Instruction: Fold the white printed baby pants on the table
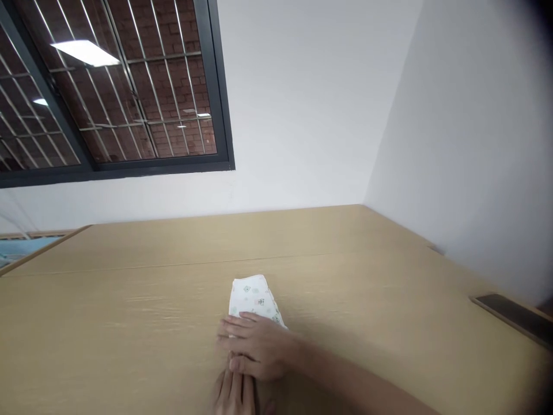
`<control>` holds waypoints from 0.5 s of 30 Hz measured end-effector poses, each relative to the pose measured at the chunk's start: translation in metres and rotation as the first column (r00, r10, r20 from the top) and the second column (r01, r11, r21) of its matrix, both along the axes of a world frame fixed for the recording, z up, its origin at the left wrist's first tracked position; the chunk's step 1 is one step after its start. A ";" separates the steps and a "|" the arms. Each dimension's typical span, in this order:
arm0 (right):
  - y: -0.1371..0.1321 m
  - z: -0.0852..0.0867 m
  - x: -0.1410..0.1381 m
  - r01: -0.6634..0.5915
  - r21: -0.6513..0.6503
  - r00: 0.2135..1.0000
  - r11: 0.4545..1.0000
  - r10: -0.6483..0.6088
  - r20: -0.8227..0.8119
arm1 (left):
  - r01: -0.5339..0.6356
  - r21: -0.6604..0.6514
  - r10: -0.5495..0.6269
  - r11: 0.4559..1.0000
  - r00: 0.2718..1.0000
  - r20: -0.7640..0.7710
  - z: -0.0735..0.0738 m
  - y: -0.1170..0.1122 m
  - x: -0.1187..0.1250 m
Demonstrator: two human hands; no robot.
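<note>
A small white folded cloth with a faint coloured print (pixel 253 295) lies on a light wooden table (pixel 129 311). My right hand (pixel 254 346) rests flat over the cloth's near end, fingers pointing left and close together. The fingers of my left hand (pixel 234 393) show at the bottom edge, flat on the table just below my right hand and touching it. The near part of the cloth is hidden under my hands.
White walls meet in a corner behind the table's far right. A dark-framed window (pixel 108 86) with a grille fills the upper left. A dark slot (pixel 512 314) is set into the table near the right edge.
</note>
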State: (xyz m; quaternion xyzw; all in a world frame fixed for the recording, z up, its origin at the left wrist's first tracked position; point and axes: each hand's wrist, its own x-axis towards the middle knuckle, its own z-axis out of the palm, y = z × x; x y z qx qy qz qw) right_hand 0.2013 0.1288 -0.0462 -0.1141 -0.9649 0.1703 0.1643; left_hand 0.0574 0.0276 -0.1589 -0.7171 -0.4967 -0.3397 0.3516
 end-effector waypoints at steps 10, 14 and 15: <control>0.073 -0.003 0.006 0.164 0.107 0.979 0.981 -0.175 0.101 | -0.056 0.037 0.056 0.998 0.998 0.003 0.035 -0.002 0.011; 0.090 -0.003 0.009 0.194 0.124 0.974 0.973 -0.206 0.090 | -0.062 0.021 0.062 0.998 0.998 0.002 0.036 -0.003 0.013; 0.093 -0.003 0.010 0.202 0.131 0.973 0.971 -0.214 0.086 | -0.060 0.013 0.060 0.998 0.998 -0.013 0.037 -0.004 0.013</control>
